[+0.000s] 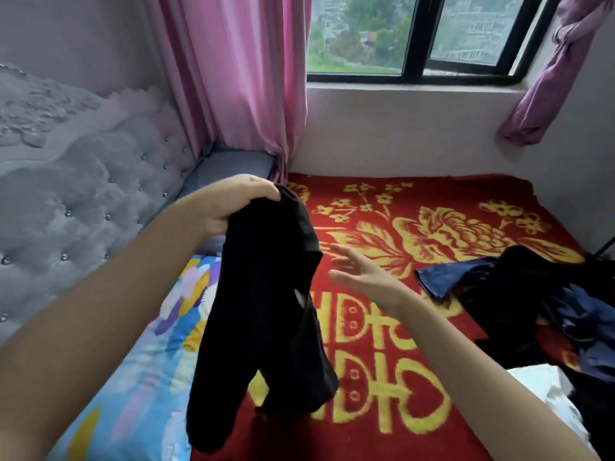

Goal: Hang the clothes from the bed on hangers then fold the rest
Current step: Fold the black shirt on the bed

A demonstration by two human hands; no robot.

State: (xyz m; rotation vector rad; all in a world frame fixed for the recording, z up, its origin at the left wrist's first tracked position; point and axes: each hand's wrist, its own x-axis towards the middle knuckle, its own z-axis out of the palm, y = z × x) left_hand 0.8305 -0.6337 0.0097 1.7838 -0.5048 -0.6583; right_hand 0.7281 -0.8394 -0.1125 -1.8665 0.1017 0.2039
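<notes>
A black garment (266, 311) hangs in the air above the bed, gripped at its top by my left hand (229, 202). It droops in loose folds down to the red and yellow blanket (416, 344). My right hand (362, 277) is just to the right of the garment with fingers spread, not touching it. A pile of dark clothes (532, 311), blue denim and black pieces mixed, lies on the blanket at the right. No hanger is in view.
A grey tufted headboard (83, 194) rises at the left, with a colourful patterned pillow (139, 377) below it. Pink curtain (233, 78) and window (416, 38) stand behind the bed. A white item (545, 390) lies at the lower right by the clothes pile.
</notes>
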